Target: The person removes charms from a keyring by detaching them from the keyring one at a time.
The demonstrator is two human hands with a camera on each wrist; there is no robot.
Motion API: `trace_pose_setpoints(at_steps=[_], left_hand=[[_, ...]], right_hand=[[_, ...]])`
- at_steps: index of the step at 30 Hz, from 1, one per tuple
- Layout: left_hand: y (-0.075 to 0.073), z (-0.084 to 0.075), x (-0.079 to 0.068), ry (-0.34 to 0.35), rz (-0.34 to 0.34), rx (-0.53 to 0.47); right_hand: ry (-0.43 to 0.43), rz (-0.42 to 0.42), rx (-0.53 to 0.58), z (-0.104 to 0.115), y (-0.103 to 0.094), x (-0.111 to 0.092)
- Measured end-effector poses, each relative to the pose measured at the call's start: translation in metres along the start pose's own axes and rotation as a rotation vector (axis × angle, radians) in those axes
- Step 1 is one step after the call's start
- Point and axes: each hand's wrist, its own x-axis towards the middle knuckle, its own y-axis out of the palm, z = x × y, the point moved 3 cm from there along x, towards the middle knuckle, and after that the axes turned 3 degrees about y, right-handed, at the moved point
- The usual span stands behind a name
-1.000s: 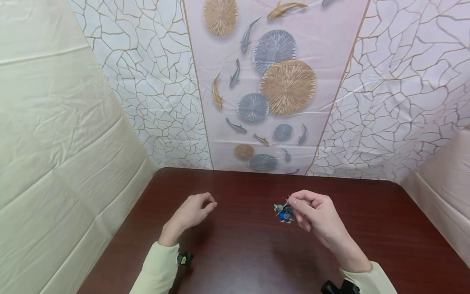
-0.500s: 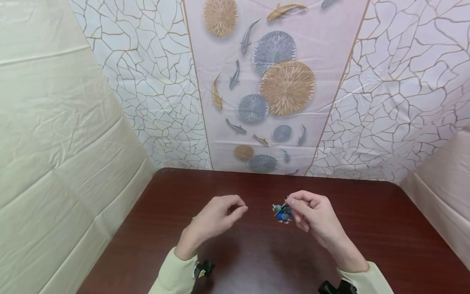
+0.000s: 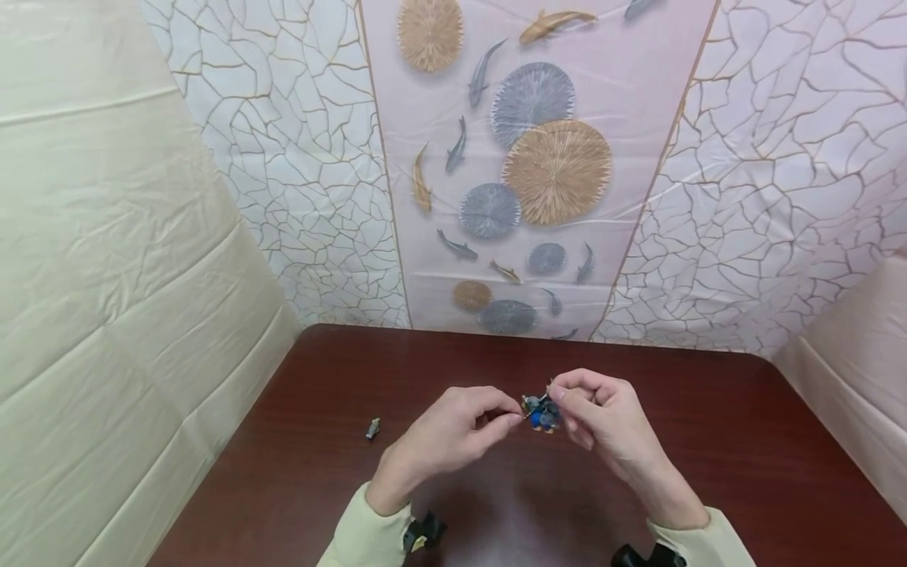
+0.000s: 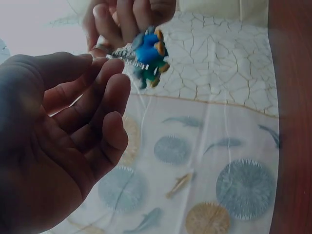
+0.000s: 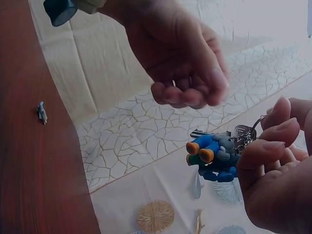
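My right hand (image 3: pixel 609 409) pinches a metal key ring (image 5: pixel 257 127) between thumb and forefinger, above the table. From the ring hang keys (image 5: pixel 243 130) and small toy figures (image 5: pixel 212 151) in blue, grey and green with orange feet. My left hand (image 3: pixel 460 425) is raised beside them, its thumb and forefinger close together at a key's tip (image 3: pixel 527 416) in the head view. In the right wrist view a gap shows between the left hand (image 5: pixel 180 63) and the keys. A small grey figure (image 3: pixel 373 428) lies on the table, left of my left hand.
The dark red wooden table (image 3: pixel 333 362) has rounded far corners. Behind it hangs a patterned cloth (image 3: pixel 496 260) with fish and round leaves. A plain cream cloth (image 3: pixel 142 315) rises along the left side. Black wrist cameras (image 3: pixel 425 531) are strapped below both hands.
My left hand has moved right, away from the small grey figure and up to the keys, so that the figure now shows on the table. The right hand has hardly moved.
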Motion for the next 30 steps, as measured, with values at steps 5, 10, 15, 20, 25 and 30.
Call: trace_pose_setpoints(at_steps=[5, 10, 15, 20, 25, 30], left_hand=[[0.010, -0.006, 0.005, 0.020, -0.002, -0.005], [0.017, -0.007, 0.006, 0.019, -0.019, 0.056], [0.019, -0.007, 0.007, -0.011, -0.046, 0.124], [0.019, -0.006, 0.007, -0.053, -0.083, 0.196], [0.024, -0.006, 0.008, -0.062, -0.115, 0.264], [0.029, -0.008, 0.009, -0.057, -0.166, 0.294]], right_hand=[[-0.016, 0.013, 0.023, 0.000, 0.002, 0.000], [-0.019, 0.029, 0.032, -0.002, 0.005, 0.001], [-0.032, 0.045, 0.055, -0.004, 0.008, 0.002], [-0.043, 0.069, 0.086, -0.006, 0.010, 0.003], [-0.037, 0.095, 0.142, -0.009, 0.011, 0.005], [-0.038, 0.114, 0.209, -0.011, 0.011, 0.006]])
